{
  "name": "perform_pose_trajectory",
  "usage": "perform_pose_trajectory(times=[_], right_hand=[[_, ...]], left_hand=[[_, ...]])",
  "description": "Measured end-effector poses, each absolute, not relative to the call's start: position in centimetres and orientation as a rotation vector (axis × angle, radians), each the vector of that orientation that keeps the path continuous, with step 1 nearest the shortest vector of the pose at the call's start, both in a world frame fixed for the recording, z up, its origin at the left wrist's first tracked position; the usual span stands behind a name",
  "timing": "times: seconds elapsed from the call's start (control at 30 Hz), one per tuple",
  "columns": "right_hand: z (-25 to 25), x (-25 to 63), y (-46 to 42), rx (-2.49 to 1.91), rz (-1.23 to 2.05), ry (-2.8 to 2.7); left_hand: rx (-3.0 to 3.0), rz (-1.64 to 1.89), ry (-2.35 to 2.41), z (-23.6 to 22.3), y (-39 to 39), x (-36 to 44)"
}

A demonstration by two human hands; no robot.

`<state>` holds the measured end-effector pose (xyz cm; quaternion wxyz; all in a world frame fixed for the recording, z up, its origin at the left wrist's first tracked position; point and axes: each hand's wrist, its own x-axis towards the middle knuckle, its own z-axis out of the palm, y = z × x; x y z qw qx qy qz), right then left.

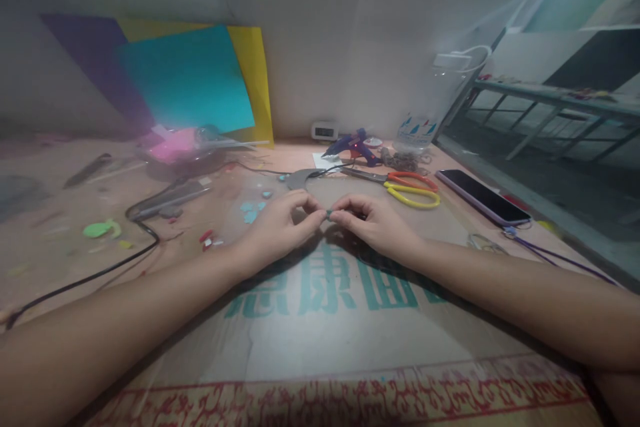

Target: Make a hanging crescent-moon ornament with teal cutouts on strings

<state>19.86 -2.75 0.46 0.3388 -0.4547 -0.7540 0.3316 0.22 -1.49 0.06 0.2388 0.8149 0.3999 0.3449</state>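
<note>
My left hand (280, 223) and my right hand (373, 220) meet fingertip to fingertip over a flattened cardboard sheet (320, 327) with green printed characters. Both hands pinch one tiny dark green piece (329, 213) between thumbs and forefingers. The piece is too small to name. Both forearms rest on the cardboard.
Scissors with orange and yellow handles (407, 187) lie just beyond my right hand. A blue glue gun (350, 145), a plastic bottle (417, 130) and a phone (483, 197) sit at the back right. Teal, yellow and purple sheets (190, 77) lean on the wall. A black cable (100, 267) and paper scraps lie left.
</note>
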Motion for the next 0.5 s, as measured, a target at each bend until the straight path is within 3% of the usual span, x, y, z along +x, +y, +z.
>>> perform_pose_trajectory(times=[0.23, 0.5], right_hand=[[0.56, 20.06, -2.51, -1.063, 0.524, -1.998], [0.12, 20.4, -2.39, -1.066, 0.576, -1.947]], left_hand=[[2.085, 0.952, 1.147, 0.46, -1.63, 0.26], [2.031, 0.968, 1.185, 0.55, -1.72, 0.19]])
